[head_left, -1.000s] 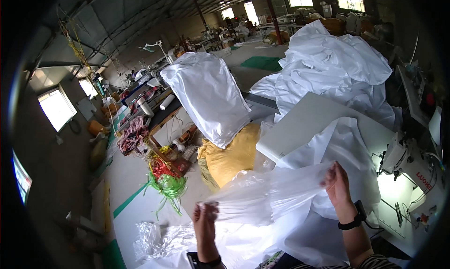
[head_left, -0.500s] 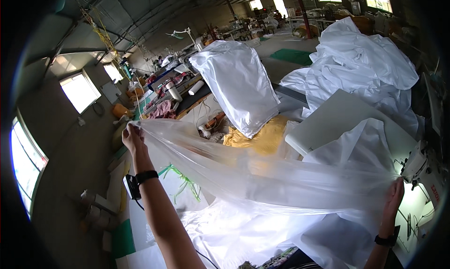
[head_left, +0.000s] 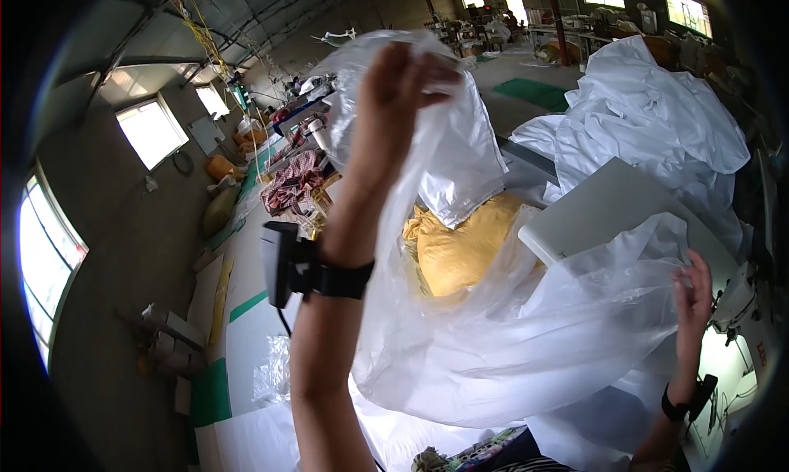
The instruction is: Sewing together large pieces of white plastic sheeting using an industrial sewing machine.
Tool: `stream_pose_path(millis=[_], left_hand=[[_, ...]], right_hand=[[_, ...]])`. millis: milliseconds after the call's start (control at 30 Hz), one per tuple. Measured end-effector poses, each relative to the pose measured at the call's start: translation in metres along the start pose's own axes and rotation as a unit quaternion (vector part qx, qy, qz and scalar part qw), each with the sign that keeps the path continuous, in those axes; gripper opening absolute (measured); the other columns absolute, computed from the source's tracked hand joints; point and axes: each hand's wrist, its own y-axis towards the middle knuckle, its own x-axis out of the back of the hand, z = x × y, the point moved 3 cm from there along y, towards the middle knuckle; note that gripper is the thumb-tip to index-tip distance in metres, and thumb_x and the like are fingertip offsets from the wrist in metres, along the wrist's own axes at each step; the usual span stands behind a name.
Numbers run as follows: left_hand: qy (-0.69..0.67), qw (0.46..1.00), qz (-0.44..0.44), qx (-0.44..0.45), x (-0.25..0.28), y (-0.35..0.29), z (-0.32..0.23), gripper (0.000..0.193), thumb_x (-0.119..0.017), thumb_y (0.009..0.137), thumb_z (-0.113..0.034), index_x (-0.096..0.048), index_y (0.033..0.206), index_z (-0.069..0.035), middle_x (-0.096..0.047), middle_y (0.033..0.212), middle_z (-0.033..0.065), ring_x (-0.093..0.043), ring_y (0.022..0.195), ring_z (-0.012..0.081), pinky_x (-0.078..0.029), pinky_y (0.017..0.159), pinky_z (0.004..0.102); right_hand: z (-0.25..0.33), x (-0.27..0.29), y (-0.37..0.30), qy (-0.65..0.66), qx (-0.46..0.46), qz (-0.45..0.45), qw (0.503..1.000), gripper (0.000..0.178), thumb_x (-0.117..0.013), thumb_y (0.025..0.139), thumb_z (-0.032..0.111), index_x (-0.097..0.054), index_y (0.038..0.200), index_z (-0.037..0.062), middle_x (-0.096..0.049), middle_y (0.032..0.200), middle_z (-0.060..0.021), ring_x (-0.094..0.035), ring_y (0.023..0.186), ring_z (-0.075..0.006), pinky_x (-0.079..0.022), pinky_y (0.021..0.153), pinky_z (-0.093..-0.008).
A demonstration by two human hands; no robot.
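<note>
A large clear plastic sheet [head_left: 485, 365] hangs in a loose, billowing curve between my two hands. My left hand [head_left: 399, 86] is raised high in the middle, smeared by motion, with the sheet's gathered upper end around its fingers. Over at the right, my right hand [head_left: 694, 291] has its fingers bent at the sheet's other edge, close to a white sewing machine head [head_left: 735, 299]. Through the film shows a yellow bundle [head_left: 468, 242]. Behind the raised hand stands a white fabric stack [head_left: 464, 156], partly covered by the film.
A big heap of white fabric [head_left: 649, 119] lies at the far right, behind a pale grey panel [head_left: 592, 209]. Checked cloth [head_left: 292, 180] rests on the cluttered table at the left. White material [head_left: 411, 439] spreads below the sheet, and a crinkled clear wrapper [head_left: 271, 373] lies nearby.
My left hand has swung up and to the right, bringing its end of the plastic along. The sheet, stretched taut before, now sags and billows. My right hand has risen slightly.
</note>
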Motion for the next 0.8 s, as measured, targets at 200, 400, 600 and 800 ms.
stream_pose_path(millis=[200, 400, 600, 800], left_hand=[[-0.172, 0.947, 0.207, 0.177, -0.17, -0.072, 0.025, 0.01, -0.049, 0.101, -0.012, -0.049, 0.1, -0.002, -0.064, 0.098, 0.0071, -0.064, 0.094, 0.0141, -0.052, 0.079, 0.0278], [-0.178, 0.933, 0.264, 0.168, -0.086, -0.095, 0.023, 0.046, -0.05, 0.099, -0.009, -0.034, 0.142, -0.005, -0.046, 0.139, 0.0138, -0.056, 0.12, 0.0233, -0.051, 0.093, 0.0352], [0.231, 0.89, -0.389, 0.063, 0.072, -0.259, 0.019, 0.013, -0.042, 0.094, 0.004, -0.054, 0.09, 0.0, -0.062, 0.09, 0.0101, -0.062, 0.077, 0.0168, -0.053, 0.073, 0.031], [0.123, 0.931, 0.014, 0.343, -0.13, -0.469, 0.106, 0.022, -0.058, 0.084, 0.003, -0.063, 0.103, -0.006, -0.067, 0.102, 0.0073, -0.068, 0.086, 0.0202, -0.053, 0.072, 0.0306]], right_hand=[[0.06, -0.19, -0.018, 0.051, 0.062, 0.321, 0.944, 0.058, -0.068, 0.086, 0.016, -0.037, 0.134, 0.0021, -0.059, 0.116, -0.0091, -0.049, 0.068, -0.0089, -0.043, 0.06, -0.0237], [0.02, -0.206, 0.059, 0.341, -0.158, 0.295, 0.878, 0.024, -0.061, 0.092, 0.035, -0.057, 0.104, 0.0144, -0.053, 0.074, 0.0059, -0.047, 0.063, -0.003, -0.033, 0.051, -0.0194], [-0.03, -0.167, 0.153, 0.394, -0.303, 0.079, 0.864, 0.021, -0.057, 0.096, 0.03, -0.067, 0.095, 0.0113, -0.066, 0.086, 0.0021, -0.035, 0.048, 0.0003, -0.024, 0.038, -0.0154], [-0.008, -0.208, 0.158, 0.507, -0.263, 0.212, 0.793, 0.023, -0.051, 0.099, 0.022, -0.063, 0.106, 0.0044, -0.068, 0.101, -0.0008, -0.032, 0.048, 0.0005, -0.026, 0.04, -0.015]])
